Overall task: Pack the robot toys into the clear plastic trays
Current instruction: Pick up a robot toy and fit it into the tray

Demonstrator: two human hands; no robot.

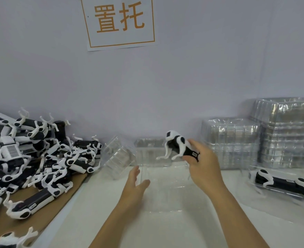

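Observation:
My right hand [204, 168] grips a black-and-white robot dog toy [177, 144] by its rear end and holds it in the air above a clear plastic tray [167, 190] lying on the white table in front of me. My left hand [136, 185] hovers open at the tray's left edge, fingers straight. A big heap of robot toys [31, 158] lies on brown cardboard at the left. At the right, one robot toy [281, 183] lies packed in a clear tray [255, 187].
Stacks of clear trays [281, 133] stand against the wall at the back right. A tilted clear tray [119, 156] and another tray [150, 151] sit behind the working tray. A paper sign [119, 22] hangs on the wall.

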